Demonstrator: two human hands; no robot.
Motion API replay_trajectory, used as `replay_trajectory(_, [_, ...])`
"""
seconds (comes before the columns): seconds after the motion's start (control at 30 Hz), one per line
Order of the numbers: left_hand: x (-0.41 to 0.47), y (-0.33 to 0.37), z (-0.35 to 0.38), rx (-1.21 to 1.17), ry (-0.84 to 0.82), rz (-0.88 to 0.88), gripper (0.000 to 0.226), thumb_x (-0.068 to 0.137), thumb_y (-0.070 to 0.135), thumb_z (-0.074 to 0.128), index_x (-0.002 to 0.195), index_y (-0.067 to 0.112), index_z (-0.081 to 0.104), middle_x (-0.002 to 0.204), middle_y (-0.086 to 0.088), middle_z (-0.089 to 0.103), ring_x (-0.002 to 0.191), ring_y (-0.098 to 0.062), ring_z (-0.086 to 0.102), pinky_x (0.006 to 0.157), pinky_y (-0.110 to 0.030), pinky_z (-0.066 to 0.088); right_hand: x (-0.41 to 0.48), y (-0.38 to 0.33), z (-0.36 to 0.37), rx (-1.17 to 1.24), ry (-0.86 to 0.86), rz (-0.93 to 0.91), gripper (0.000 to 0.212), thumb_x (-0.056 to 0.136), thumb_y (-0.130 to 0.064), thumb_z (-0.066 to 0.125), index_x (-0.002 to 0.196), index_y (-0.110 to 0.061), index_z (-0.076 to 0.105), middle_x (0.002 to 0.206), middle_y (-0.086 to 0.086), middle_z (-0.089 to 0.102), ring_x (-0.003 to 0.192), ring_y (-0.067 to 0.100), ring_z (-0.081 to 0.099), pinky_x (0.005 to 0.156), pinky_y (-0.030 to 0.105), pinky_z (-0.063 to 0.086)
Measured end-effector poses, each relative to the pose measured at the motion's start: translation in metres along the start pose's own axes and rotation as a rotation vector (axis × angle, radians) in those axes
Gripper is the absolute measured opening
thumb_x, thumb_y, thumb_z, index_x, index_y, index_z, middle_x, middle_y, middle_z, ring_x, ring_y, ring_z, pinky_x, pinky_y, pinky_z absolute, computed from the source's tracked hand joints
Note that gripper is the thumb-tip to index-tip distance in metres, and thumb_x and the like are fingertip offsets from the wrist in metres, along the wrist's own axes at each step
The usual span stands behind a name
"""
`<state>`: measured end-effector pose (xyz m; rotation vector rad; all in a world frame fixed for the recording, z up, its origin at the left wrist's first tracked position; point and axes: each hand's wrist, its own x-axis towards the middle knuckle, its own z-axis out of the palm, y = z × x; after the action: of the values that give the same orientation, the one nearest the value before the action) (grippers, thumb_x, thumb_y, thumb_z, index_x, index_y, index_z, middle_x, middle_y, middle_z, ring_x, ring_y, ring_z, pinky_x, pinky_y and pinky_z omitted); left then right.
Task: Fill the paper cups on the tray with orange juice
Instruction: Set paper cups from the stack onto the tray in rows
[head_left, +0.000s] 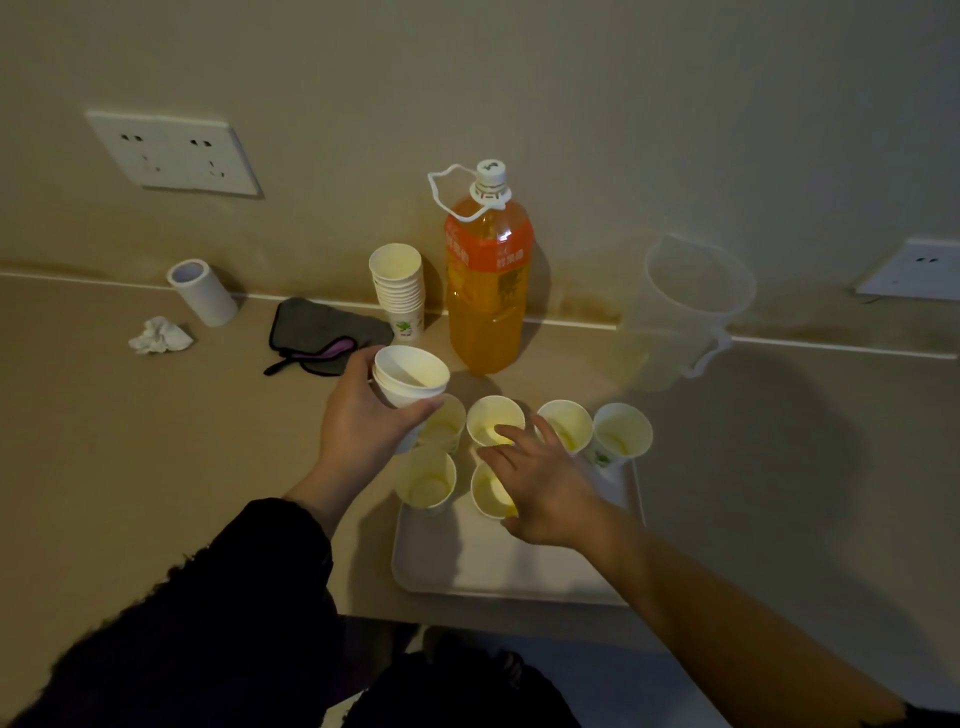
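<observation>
Gripping nested cups (410, 382) w/ L hand (358, 421), R hand (543, 486) splayed, empty, over tray cups (621, 434), tray (519, 574) on counter

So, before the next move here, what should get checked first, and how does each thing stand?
1. Cap off the juice bottle: not ok, it is on.
2. Juice bottle upright: ok, it stands behind the tray.
3. Left hand grip on the nested cups: ok, fingers curl round them.
4. Right hand free: ok, open above the tray, holding nothing.
5. Six cups upright on the tray: ok.
6. How full they are: cannot tell, too dim.
</observation>
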<state>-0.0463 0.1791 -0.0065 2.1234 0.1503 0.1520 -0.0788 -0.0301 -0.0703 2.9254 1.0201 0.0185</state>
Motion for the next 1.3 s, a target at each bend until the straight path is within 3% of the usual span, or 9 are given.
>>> replay_trajectory(0.33, [-0.002,-0.009,-0.008,-0.028,-0.014,-0.032,0.076,0.064,0.03,0.086,0.128,0.017,0.047,0.113,0.009,0.053,0.104,-0.012,0.053,0.084,-0.028,0.046,0.008,-0.001,0.011,-0.001,-0.015,-0.009,0.087,0.049,-0.049,0.08,0.125,-0.013,0.058,0.123,0.003,0.064,0.13,0.027,0.047,0.11,0.061,0.015])
replay_trajectory(0.57, [-0.001,-0.01,-0.008,-0.043,-0.028,-0.042,0.074,0.064,0.026,0.086,0.127,0.016,0.048,0.111,0.008,0.054,0.103,-0.012,0.054,0.085,-0.029,0.047,0.007,0.002,0.013,0.024,-0.028,-0.001,0.094,0.049,-0.057,0.078,0.129,-0.014,0.054,0.125,0.003,0.062,0.129,0.027,0.048,0.108,0.064,0.026])
replay_trajectory(0.87, [0.004,-0.008,-0.004,-0.029,-0.061,-0.031,0.078,0.063,0.028,0.087,0.129,0.016,0.047,0.112,0.008,0.054,0.103,-0.012,0.054,0.086,-0.03,0.048,0.005,0.005,0.016,0.116,-0.045,-0.031,0.099,0.051,-0.064,0.076,0.132,-0.013,0.051,0.133,0.004,0.057,0.133,0.028,0.044,0.111,0.062,0.021])
replay_trajectory(1.0, [0.004,-0.006,-0.003,-0.035,-0.077,-0.026,0.076,0.063,0.027,0.087,0.127,0.018,0.048,0.111,0.009,0.054,0.103,-0.012,0.054,0.085,-0.03,0.048,0.006,0.006,0.002,0.262,0.151,0.029,0.069,0.066,-0.051,0.066,0.123,-0.014,0.055,0.123,0.005,0.058,0.121,0.024,0.05,0.117,0.045,0.02])
replay_trajectory(1.07, [0.002,-0.004,-0.002,-0.028,-0.105,-0.005,0.073,0.063,0.026,0.087,0.125,0.02,0.048,0.11,0.01,0.055,0.101,-0.011,0.054,0.084,-0.028,0.047,0.013,0.003,-0.016,0.424,0.323,0.124,0.053,0.075,-0.044,0.058,0.117,-0.011,0.057,0.115,0.008,0.059,0.11,0.021,0.049,0.104,0.036,0.033])
replay_trajectory(1.13, [-0.002,0.001,0.001,-0.023,-0.159,0.034,0.07,0.062,0.027,0.087,0.12,0.025,0.048,0.108,0.012,0.056,0.098,-0.007,0.055,0.081,-0.021,0.045,0.024,-0.001,-0.041,0.631,0.431,0.277,0.052,0.082,-0.042,0.061,0.125,-0.012,0.054,0.123,0.006,0.055,0.114,0.014,0.044,0.096,0.023,0.034])
replay_trajectory(1.2, [-0.007,0.007,0.005,-0.007,-0.24,0.099,0.067,0.06,0.029,0.088,0.116,0.031,0.049,0.104,0.018,0.058,0.092,0.0,0.056,0.076,-0.017,0.044,0.035,-0.004,-0.065,0.902,0.265,0.417,0.069,0.082,-0.042,0.07,0.14,-0.018,0.042,0.133,-0.003,0.045,0.12,0.007,0.041,0.095,0.018,0.03])
replay_trajectory(1.3, [-0.011,0.013,0.011,0.02,-0.339,0.185,0.068,0.058,0.025,0.088,0.113,0.038,0.05,0.104,0.021,0.06,0.095,0.004,0.057,0.079,-0.021,0.047,0.046,0.001,-0.074,1.149,0.054,0.454,0.078,0.079,-0.035,0.075,0.145,-0.022,0.035,0.139,-0.004,0.046,0.125,0.011,0.045,0.097,0.024,0.039])
